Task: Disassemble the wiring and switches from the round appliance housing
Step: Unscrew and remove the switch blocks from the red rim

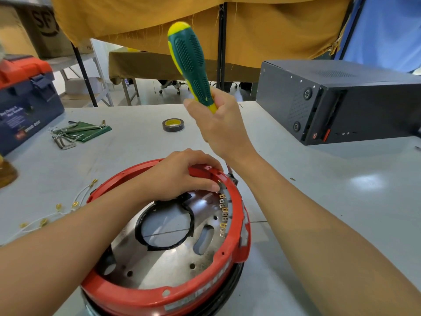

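Note:
The round red appliance housing (237,226) lies on the grey table, its shiny metal plate (164,263) facing up. A row of brass switch terminals (223,215) lines the inside of its right wall. My left hand (180,176) grips the far rim, thumb pressing near the top terminal. My right hand (222,126) holds a green and yellow screwdriver (190,62) by the lower handle. The handle points up and away. Its shaft runs down behind my hand toward the rim's far right edge, mostly hidden.
White wires with brass connectors (57,209) lie loose on the table at left. Farther back are hex keys on a green board (77,132), a tape roll (173,125), a blue and orange toolbox (25,99) and a black computer case (341,99) at right.

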`<state>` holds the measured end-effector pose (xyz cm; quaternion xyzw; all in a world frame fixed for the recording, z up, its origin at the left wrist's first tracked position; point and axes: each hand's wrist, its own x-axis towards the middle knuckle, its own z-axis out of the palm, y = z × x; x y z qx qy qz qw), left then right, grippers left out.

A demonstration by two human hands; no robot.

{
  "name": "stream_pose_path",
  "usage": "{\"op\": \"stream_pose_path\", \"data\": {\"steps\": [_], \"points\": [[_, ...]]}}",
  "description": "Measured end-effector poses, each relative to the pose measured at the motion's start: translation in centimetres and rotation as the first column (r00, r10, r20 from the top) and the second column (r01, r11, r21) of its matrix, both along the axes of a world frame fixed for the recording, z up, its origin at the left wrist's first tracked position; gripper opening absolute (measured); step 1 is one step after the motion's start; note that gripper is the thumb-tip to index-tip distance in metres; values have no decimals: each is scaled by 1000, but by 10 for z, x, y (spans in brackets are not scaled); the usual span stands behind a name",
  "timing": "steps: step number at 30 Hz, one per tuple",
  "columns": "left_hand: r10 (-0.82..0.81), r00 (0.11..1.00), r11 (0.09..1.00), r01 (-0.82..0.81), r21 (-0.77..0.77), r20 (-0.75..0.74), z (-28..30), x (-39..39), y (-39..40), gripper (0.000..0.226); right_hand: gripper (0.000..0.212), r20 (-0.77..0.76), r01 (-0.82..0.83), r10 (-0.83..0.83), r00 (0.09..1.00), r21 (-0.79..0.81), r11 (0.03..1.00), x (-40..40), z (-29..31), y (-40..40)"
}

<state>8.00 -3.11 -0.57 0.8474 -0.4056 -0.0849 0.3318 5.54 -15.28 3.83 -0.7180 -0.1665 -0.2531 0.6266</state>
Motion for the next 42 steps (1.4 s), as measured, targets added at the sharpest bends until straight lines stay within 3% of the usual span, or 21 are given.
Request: {"op": "stream_pose_path", "data": {"steps": [3, 12, 16, 24, 31, 36, 42], "points": [[-7, 1000, 1000, 6, -27, -7, 1, 0, 1, 34, 38, 4, -24, 24, 1000, 58, 998, -1, 0, -4], [-37, 997, 997, 32, 65, 68, 0, 0, -3, 49, 39, 37, -21, 19, 999, 54, 998, -6, 0, -2], [-19, 997, 997, 13, 80, 73, -1, 0, -5, 32, 36, 39, 21, -24, 999, 73, 997, -7, 1, -4], [-43, 982, 994, 24, 109, 183, -8, 0, -5, 26, 28, 72, 79, -84, 994, 75, 994, -11, -1, -10], [-66, 971, 995, 45, 94, 229, -6, -2, -5, 38, 27, 93, 92, -100, 991, 88, 992, -13, -2, -10], [-123, 972, 987, 98, 128, 201, 2, -1, -7, 34, 29, 101, 44, -50, 994, 62, 997, -15, -1, -12], [-115, 943, 980, 56, 189, 313, 0, -2, -13, 42, 34, 76, 48, -52, 996, 60, 997, -16, 1, -20]]}}
